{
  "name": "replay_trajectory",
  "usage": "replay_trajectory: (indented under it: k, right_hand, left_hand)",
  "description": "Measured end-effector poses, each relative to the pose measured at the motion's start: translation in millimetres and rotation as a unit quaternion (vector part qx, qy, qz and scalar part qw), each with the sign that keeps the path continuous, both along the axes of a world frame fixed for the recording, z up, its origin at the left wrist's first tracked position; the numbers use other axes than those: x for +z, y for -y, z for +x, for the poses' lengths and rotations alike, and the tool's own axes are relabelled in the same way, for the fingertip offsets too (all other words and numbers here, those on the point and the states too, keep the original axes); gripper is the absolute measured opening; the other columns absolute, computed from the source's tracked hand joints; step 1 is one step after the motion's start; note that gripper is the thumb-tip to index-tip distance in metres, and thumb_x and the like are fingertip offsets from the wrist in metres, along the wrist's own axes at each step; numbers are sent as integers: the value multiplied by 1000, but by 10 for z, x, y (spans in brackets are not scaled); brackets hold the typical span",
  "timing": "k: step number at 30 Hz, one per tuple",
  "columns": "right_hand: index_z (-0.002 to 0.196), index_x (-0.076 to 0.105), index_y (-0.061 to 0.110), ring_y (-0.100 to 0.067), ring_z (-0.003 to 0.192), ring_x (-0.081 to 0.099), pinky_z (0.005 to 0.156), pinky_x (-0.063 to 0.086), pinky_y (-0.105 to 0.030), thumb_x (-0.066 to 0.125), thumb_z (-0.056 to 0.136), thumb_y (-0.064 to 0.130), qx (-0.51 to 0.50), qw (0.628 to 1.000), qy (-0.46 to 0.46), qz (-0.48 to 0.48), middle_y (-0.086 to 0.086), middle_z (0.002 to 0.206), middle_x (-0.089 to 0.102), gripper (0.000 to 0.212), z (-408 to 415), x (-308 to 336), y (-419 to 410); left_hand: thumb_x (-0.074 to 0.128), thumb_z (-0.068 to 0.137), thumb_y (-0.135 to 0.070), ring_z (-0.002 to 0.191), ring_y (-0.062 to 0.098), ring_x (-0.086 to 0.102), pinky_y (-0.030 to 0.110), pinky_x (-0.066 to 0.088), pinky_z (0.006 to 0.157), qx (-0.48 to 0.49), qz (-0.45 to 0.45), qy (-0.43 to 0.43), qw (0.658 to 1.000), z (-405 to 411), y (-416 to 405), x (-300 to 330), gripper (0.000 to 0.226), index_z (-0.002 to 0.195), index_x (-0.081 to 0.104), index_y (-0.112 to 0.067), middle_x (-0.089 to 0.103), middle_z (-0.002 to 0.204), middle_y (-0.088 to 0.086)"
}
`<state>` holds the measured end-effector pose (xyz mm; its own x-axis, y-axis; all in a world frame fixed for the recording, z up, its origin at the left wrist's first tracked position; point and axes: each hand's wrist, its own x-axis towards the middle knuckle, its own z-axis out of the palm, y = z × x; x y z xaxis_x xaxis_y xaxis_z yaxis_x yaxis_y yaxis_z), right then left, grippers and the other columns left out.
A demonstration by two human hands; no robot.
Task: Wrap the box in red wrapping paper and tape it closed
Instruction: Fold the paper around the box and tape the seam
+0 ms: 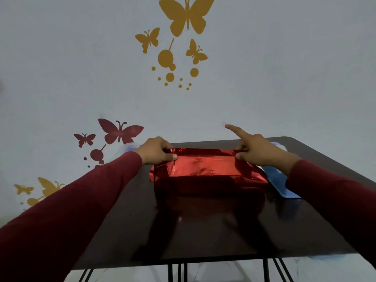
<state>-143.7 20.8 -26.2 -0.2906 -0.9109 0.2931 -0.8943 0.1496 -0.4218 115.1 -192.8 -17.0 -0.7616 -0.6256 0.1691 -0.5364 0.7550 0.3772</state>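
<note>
Red foil paper [203, 167] covers the box, which sits mid-table [203, 231] toward the far edge. Left hand [156, 150] pinches the paper's left top fold; right hand [258, 149] pinches its right, forefinger pointing out. Blue tray [282, 184] just right of box.

Readable text: none showing | labels, brands, numbers: none showing | signs: none showing on any surface in view
</note>
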Motion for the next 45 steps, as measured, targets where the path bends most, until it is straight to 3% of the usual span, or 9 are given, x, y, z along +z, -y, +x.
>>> replay_trajectory:
  k: [5,10,15,20,28,33,36,40,45]
  right_hand:
    - [160,9,53,-7,83,61,69,46,-15,61,89,-2,-64,995,-23,69,4,104,70,103,-64,-7,144]
    - [157,11,56,-22,107,64,94,53,-36,67,91,12,4,998,-70,-10,3,119,69,97,150,21,489]
    - [157,1,57,-24,112,62,98,48,-35,81,85,41,55,996,-14,74,-2,132,62,109,254,-64,877]
    - [159,-4,53,-20,97,61,88,44,-30,84,83,42,18,993,3,117,-5,128,65,117,167,-156,1044]
    - [163,-1,40,-19,82,66,76,51,-32,87,73,52,-114,985,7,132,0,97,71,127,216,-199,956]
    - [164,-14,31,-18,62,67,42,50,-21,88,75,38,-164,971,134,112,-25,157,31,135,635,-238,642]
    - [160,-19,43,-21,61,75,51,59,-30,86,78,29,-136,970,192,54,-22,161,13,134,777,-277,407]
    - [154,-22,54,-21,84,65,64,53,-29,87,74,31,-101,994,33,-33,-5,161,14,137,637,-279,177]
    - [151,-20,63,-21,136,52,105,51,-43,102,53,40,95,992,-73,44,23,164,-6,157,454,-238,49]
  left_hand:
    - [79,89,-38,85,19,71,31,56,79,30,55,30,998,-117,171,-128,18,91,79,-20,77,89,4]
    - [85,83,-33,79,10,66,17,47,62,60,83,13,995,-185,273,-214,20,96,81,-18,73,83,-5]
    - [86,80,-36,95,15,62,26,49,78,95,29,-35,994,-227,287,-328,31,103,75,-19,68,98,-3]
    - [67,89,-40,91,21,62,37,52,77,105,-157,-121,975,-159,4,-361,18,98,60,-26,63,95,-4]
    - [60,98,-40,61,16,75,29,58,58,80,95,65,990,-306,-433,-269,24,99,60,-15,76,81,5]
    - [55,95,-14,97,27,72,27,53,73,56,61,87,993,-604,-313,-228,30,121,71,-14,75,113,9]
    - [57,94,-8,88,18,68,24,53,72,9,114,60,992,-695,-217,-207,40,130,69,-23,70,116,1]
    - [53,97,-5,62,10,64,25,55,62,-57,160,58,984,-780,-141,-266,45,135,63,-26,70,123,1]
    - [54,98,1,109,19,70,32,57,94,-116,193,51,973,-878,-233,-308,49,141,57,-20,69,130,0]
